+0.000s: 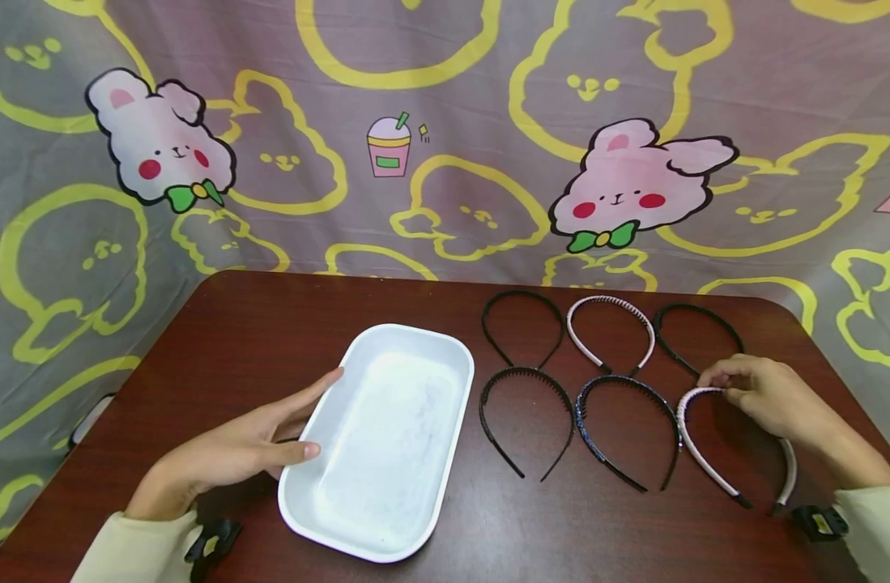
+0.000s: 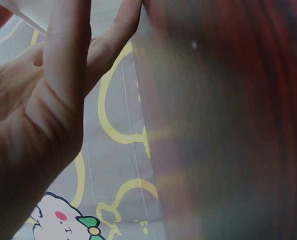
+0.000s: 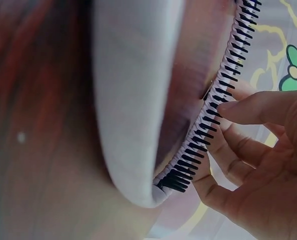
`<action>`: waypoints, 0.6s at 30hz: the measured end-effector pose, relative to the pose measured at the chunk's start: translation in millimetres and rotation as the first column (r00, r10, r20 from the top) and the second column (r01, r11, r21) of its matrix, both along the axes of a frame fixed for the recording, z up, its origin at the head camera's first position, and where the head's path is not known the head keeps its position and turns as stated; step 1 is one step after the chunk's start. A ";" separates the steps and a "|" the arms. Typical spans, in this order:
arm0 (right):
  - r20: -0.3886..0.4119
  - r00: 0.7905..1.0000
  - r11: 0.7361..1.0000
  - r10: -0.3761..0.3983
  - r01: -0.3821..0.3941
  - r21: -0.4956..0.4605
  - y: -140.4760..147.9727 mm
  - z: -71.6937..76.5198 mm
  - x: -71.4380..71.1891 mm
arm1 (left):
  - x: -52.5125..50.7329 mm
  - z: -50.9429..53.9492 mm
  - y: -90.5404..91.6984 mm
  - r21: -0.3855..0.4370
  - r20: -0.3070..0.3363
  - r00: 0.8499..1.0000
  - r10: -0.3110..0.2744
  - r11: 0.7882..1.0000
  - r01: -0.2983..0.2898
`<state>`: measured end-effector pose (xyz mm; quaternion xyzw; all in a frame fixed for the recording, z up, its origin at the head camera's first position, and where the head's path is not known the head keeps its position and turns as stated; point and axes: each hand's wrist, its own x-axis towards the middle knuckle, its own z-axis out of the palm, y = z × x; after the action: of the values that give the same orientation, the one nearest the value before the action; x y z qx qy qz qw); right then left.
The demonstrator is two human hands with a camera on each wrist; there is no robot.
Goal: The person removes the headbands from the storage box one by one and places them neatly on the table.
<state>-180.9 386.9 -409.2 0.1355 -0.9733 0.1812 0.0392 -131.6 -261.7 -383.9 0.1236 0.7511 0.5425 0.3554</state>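
Note:
My left hand (image 1: 240, 445) holds a white rectangular tray (image 1: 393, 421) by its left side, the thumb over the rim and the other fingers along the outside. The tray's inside is bare. At the right, my right hand (image 1: 772, 397) pinches the top of a pale pink wrapped headband (image 1: 696, 452). Black comb teeth line this headband's inner side in the right wrist view, where the thumb and fingertips touch its band. Left of it lie a blue glittery headband (image 1: 585, 427) and a black toothed headband (image 1: 526, 371).
Behind these is a back row: a thin black headband (image 1: 521, 292), a pale pink toothed headband (image 1: 611, 300) and another black headband (image 1: 696, 307). All lie on a dark reddish-brown table (image 1: 270, 340). A patterned curtain (image 1: 474, 121) hangs behind the table's far edge.

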 end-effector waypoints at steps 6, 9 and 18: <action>-0.031 1.000 1.000 0.003 -0.002 0.014 0.2 -1.9 1.3 | -0.8 -0.1 0.2 -0.003 0.001 1.000 0.000 1.000 0.000; -0.060 0.998 1.000 0.012 -0.010 0.019 -0.1 -1.6 1.5 | -1.0 0.6 -0.2 -0.015 0.001 1.000 -0.001 1.000 0.001; -0.104 0.995 1.000 0.010 -0.010 0.003 -9.9 7.0 2.0 | -0.2 0.1 -1.5 -0.025 0.002 1.000 -0.011 1.000 0.011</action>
<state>-178.9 376.9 -402.2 0.1494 -0.9695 0.1731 0.0887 -131.8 -263.2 -383.8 0.1227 0.7567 0.5315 0.3604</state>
